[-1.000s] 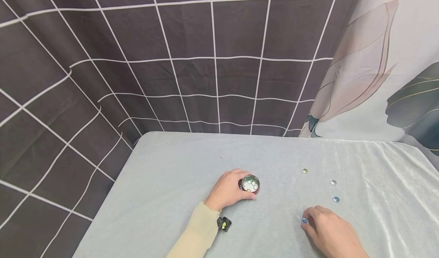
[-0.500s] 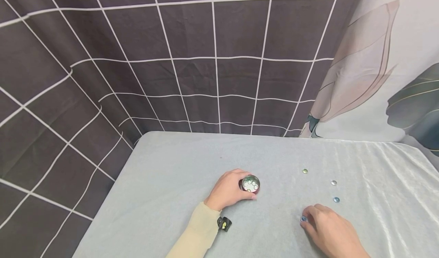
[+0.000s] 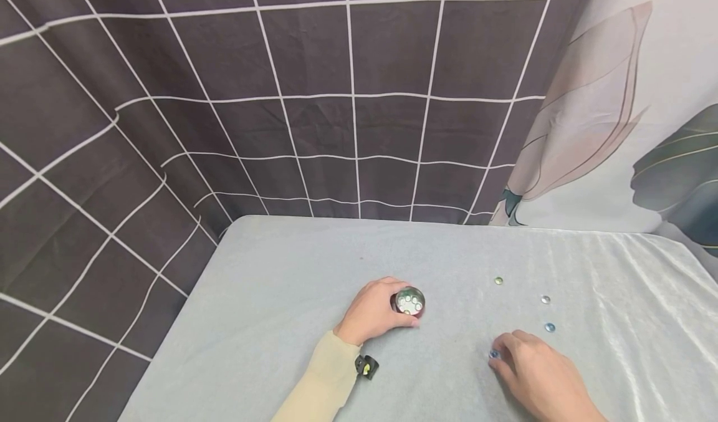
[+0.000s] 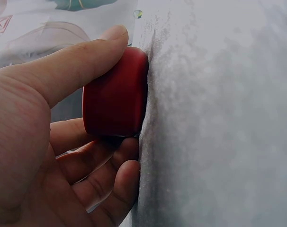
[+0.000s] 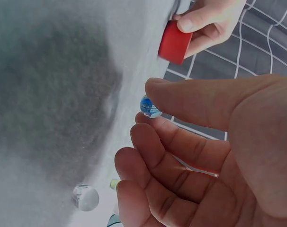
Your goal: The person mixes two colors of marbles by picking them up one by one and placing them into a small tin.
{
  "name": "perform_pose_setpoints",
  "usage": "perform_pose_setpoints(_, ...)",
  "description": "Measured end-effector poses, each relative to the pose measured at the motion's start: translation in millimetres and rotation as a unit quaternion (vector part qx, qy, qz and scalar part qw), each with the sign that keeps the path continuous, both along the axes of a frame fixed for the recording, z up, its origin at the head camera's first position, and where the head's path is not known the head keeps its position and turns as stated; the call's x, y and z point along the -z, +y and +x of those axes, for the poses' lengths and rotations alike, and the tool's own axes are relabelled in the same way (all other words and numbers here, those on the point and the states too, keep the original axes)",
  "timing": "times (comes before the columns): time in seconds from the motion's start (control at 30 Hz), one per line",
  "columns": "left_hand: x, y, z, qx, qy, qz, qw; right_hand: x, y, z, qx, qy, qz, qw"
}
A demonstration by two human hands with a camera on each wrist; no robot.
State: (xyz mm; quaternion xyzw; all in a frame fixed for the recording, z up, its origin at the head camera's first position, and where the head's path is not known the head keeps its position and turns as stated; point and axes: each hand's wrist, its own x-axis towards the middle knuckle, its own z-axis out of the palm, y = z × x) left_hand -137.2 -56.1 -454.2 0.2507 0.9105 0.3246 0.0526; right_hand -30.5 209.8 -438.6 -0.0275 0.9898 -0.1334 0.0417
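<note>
In the head view my left hand [image 3: 373,308] grips a short red round tub [image 3: 410,301] standing on the cloth. Its red side [image 4: 116,94] shows between thumb and fingers in the left wrist view. Several small pale round shapes appear in its top. To the right, my right hand [image 3: 538,372] pinches a small blue glass marble [image 5: 149,107] between thumb and index fingertip, held just above the cloth. The other fingers of that hand are bent and hold nothing. Past it on the cloth lies a second blue marble [image 3: 550,327].
A clear marble [image 3: 546,299] and a green one [image 3: 498,280] lie farther back on the right. Pale velvety cloth [image 3: 280,272] covers the table. Behind it hang a dark gridded curtain [image 3: 314,129] and a white leaf-patterned one [image 3: 589,191].
My right hand has shifted slightly left and away from me with the blue marble in its fingertips. The left hand and the red tub have stayed in place.
</note>
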Motion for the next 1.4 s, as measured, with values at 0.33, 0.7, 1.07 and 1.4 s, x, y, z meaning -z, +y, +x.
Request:
perform_pose_setpoints(0.33,0.6,0.8,-0.1,0.003,0.001,0.003,1.0,-2.5,-0.7,0.7,-0.01,0.034,-0.012,0.9993)
perform_pose_setpoints(0.7,0.4,0.4,0.3,0.005,0.002,0.001,1.0,-6.0,-3.9,-2.7,-0.018,0.066,-0.026,0.9973)
perform_pose_setpoints(1.07,0.6,0.5,-0.2,0.005,0.007,-0.001,1.0,-10.0,-9.0,-7.9,-0.011,0.048,-0.027,0.9984)
perform_pose_setpoints(1.4,1.5,0.0,-0.2,0.001,0.005,0.001,1.0,-11.5,-14.3,-12.8,-0.018,0.061,-0.026,0.9976)
